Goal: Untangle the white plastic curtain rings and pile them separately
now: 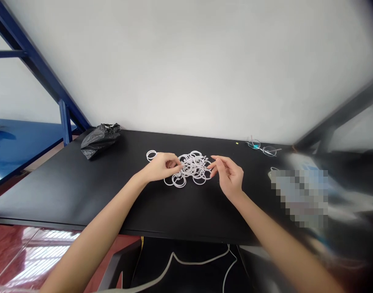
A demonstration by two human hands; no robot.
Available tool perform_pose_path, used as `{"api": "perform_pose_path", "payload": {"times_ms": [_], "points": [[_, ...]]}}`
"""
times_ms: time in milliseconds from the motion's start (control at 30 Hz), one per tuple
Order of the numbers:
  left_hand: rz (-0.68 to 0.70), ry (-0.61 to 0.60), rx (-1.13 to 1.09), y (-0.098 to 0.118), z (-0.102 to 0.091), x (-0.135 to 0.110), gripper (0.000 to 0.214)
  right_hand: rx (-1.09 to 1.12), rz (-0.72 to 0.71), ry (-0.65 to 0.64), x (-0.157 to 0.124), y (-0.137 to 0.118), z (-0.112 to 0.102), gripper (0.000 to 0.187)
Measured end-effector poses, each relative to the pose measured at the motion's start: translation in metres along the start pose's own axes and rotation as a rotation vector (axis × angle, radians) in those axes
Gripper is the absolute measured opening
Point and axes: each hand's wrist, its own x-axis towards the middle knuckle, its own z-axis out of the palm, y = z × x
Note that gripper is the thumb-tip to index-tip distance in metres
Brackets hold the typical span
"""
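A pile of several white plastic rings lies in the middle of a black table. One ring lies apart at the pile's left. My left hand rests at the left edge of the pile, fingers curled and pinching at a ring. My right hand hovers at the pile's right edge, thumb and forefinger brought together on a ring there, the other fingers loosely spread.
A crumpled black plastic bag sits at the table's back left. A pair of glasses lies at the back right by the white wall. A blurred patch covers something at the right. Cables hang below the front edge.
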Motion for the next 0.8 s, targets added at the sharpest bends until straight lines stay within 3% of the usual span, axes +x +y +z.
{"api": "perform_pose_path", "payload": {"times_ms": [133, 367, 600, 700, 800], "points": [[-0.024, -0.187, -0.069, 0.013, 0.009, -0.003, 0.014, -0.022, -0.003, -0.022, -0.001, 0.001, 0.001, 0.019], [-0.073, -0.325, 0.025, 0.009, 0.003, -0.005, 0.014, -0.073, -0.002, -0.030, -0.003, 0.000, 0.002, 0.022], [-0.067, -0.259, 0.003, 0.011, 0.007, -0.005, 0.013, -0.066, -0.034, -0.077, -0.007, -0.001, 0.007, 0.019], [-0.097, -0.170, 0.006, 0.005, 0.001, -0.004, 0.015, -0.077, -0.042, -0.081, -0.008, -0.001, 0.007, 0.020], [-0.142, -0.035, 0.153, -0.009, -0.005, -0.003, 0.018, -0.093, -0.046, -0.092, -0.008, -0.001, 0.007, 0.023]]}}
